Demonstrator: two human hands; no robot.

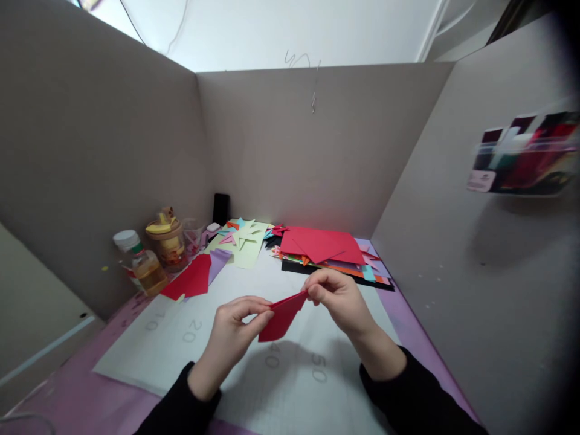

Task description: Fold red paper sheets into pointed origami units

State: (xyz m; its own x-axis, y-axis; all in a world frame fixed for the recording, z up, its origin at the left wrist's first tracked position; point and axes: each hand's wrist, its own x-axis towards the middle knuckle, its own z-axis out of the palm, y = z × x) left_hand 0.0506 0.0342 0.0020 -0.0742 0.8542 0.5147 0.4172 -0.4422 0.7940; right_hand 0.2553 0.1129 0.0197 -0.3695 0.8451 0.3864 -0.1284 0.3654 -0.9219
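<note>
A folded piece of red paper (283,317) hangs in the air between my two hands, above the white sheet (203,356) with pencilled numbers. My left hand (240,326) pinches its upper left edge between thumb and fingers. At its upper right corner, my right hand (335,296) holds it in a pinch. The paper slants upward to the right. Another red piece (190,279) lies at the left, beside a purple piece (219,261). Behind my right hand sits a stack of coloured paper with red sheets (321,241) on top.
Bottles (147,269) and a yellow-lidded cup (170,241) stand at the left wall. A black phone (221,209) leans at the back, near folded paper stars (247,234). Grey partitions (317,145) enclose the purple table (90,399).
</note>
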